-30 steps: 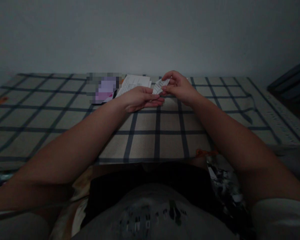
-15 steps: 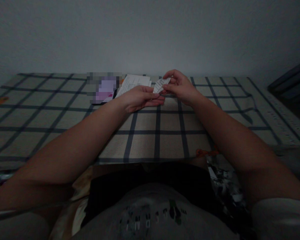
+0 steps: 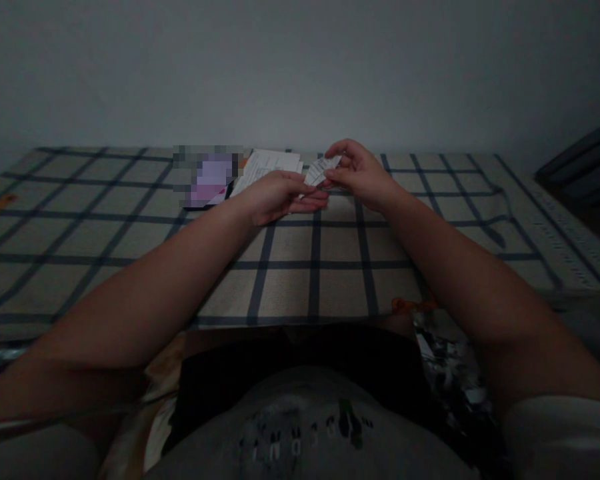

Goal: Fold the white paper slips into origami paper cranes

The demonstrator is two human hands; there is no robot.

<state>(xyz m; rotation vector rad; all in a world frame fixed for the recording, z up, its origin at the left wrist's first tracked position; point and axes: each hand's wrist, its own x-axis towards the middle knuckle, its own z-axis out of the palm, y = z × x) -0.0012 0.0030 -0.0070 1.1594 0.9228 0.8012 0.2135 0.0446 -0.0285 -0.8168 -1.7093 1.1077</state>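
A small folded piece of printed paper point(image 3: 318, 171) is held up between my two hands, above the far half of the checked tablecloth. My right hand point(image 3: 357, 172) pinches its right side between thumb and fingers. At its lower left edge, my left hand point(image 3: 283, 197) grips it with the thumb over the fingers, palm turned partly up. Just behind my left hand lie flat white printed sheets point(image 3: 273, 162), partly covered by that hand.
A purple and pink item point(image 3: 211, 180), partly pixelated, lies left of the sheets. The checked tablecloth point(image 3: 290, 287) reaches back to a grey wall point(image 3: 300, 73). A dark slatted object point(image 3: 585, 173) stands at the right. Below the table's front edge is my lap.
The paper has shifted very slightly to the left and tilted a little. My left fingers have moved a little; my right hand stays almost in place.
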